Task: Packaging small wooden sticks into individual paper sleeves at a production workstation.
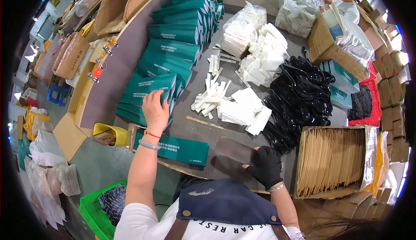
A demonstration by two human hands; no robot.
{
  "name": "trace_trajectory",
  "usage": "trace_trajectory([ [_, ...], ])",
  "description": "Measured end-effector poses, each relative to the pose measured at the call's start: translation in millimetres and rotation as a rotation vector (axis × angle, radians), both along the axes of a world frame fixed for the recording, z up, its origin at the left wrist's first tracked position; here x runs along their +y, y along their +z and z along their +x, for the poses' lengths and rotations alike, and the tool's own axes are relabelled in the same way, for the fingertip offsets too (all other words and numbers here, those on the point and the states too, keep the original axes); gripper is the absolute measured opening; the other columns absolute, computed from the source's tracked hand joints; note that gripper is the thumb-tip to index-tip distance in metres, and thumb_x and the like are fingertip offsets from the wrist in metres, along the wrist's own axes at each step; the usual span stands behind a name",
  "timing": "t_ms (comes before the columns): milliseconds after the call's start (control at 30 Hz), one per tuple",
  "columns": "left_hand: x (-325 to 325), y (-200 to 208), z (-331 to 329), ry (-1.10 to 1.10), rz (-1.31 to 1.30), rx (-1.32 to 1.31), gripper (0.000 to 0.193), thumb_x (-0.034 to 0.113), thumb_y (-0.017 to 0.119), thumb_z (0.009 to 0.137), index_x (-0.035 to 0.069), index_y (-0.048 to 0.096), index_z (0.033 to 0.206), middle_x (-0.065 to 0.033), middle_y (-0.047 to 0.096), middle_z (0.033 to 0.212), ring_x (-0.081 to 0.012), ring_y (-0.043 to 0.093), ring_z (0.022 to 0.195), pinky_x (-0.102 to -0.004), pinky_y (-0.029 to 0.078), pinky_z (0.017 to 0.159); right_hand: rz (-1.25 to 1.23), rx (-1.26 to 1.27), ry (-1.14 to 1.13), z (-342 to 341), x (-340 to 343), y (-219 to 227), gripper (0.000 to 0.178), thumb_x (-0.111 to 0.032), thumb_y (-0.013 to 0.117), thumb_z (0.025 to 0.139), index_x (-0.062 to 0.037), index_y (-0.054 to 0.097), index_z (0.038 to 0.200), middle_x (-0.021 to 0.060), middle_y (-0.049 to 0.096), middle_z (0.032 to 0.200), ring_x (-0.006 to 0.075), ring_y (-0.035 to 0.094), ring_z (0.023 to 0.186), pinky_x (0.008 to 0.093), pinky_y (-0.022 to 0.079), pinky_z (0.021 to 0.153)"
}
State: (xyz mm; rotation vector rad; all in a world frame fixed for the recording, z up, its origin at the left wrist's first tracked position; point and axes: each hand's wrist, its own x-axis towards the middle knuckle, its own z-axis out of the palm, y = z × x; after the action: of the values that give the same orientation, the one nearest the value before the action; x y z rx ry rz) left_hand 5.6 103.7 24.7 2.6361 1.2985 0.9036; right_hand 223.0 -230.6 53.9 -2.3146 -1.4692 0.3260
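Note:
My bare left hand (156,110) lies over the near end of a long overlapping row of flat green printed sleeves (171,51), thumb apart from its fingers. Below it, a single green sleeve (184,152) rests at the table's near edge, partly behind my forearm. My right hand (265,166), in a black fingerless glove, is closed on the end of a dark, see-through oblong piece (235,150). Beyond that hand is a heap of glossy black pieces (299,97), some spoon-like. White flat packets (245,108) and narrow white strips (212,95) lie loose at the table's middle.
An open carton of thin wooden sticks (331,162) stands at right. Plastic bags of white packets (245,30) sit farther back. A raised board (115,69) borders the table's left. A yellow container (113,134) and green basket (97,214) are at lower left. Another person (346,6) is at far right.

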Motion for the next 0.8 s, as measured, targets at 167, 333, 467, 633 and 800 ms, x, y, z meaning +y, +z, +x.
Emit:
trace_trajectory([
  [167,-90.3,11.3,3.6,-0.336,-0.45,-0.033,0.048,0.021,0.077,0.075,0.004,0.058,0.116,-0.0151,0.06,0.117,-0.0355,0.053,0.111,-0.0447,0.042,0.097,-0.035,-0.013,0.01,-1.0,-1.6,0.0,0.062,-0.036,0.087,0.058,-0.01,0.059,0.107,0.0098,0.061,0.101,0.0306,0.06,0.095,0.0426,0.045,0.082],
  [333,-149.8,-10.4,-1.1,-0.273,-0.393,0.193,0.07,0.035,0.082,0.068,0.003,0.055,0.125,-0.0147,0.051,0.131,-0.0383,0.04,0.129,-0.0593,0.026,0.108,-0.067,-0.08,0.043,-4.5,1.4,-1.9,0.06,-0.039,0.085,0.057,-0.0102,0.062,0.105,0.0083,0.062,0.099,0.0293,0.06,0.094,0.0425,0.043,0.082],
  [467,-152.6,-36.8,-9.9,-0.193,-0.515,0.095,0.084,0.041,0.085,0.064,0.002,0.052,0.131,-0.0155,0.043,0.14,-0.0409,0.029,0.137,-0.0647,0.013,0.111,-0.07,-0.093,0.085,-6.5,4.5,0.6,0.061,-0.04,0.085,0.057,-0.0104,0.063,0.105,0.0076,0.062,0.099,0.0289,0.06,0.094,0.0424,0.042,0.083],
  [633,-150.0,-33.2,-8.8,-0.22,-0.578,0.071,0.087,0.041,0.085,0.064,0.001,0.05,0.133,-0.0163,0.043,0.141,-0.0415,0.029,0.137,-0.0629,0.013,0.112,-0.049,-0.015,0.162,-7.5,4.4,-3.9,0.061,-0.045,0.083,0.06,-0.0096,0.063,0.106,0.0084,0.062,0.101,0.0299,0.059,0.095,0.0429,0.042,0.085],
  [800,-147.9,-32.3,-10.1,-0.214,-0.597,0.071,0.089,0.042,0.085,0.065,0.0,0.048,0.135,-0.0173,0.042,0.143,-0.0421,0.027,0.138,-0.0625,0.012,0.113,-0.075,0.022,0.187,-10.5,8.1,-6.2,0.062,-0.049,0.08,0.063,-0.0081,0.062,0.106,0.0104,0.062,0.102,0.031,0.059,0.096,0.043,0.042,0.087],
])
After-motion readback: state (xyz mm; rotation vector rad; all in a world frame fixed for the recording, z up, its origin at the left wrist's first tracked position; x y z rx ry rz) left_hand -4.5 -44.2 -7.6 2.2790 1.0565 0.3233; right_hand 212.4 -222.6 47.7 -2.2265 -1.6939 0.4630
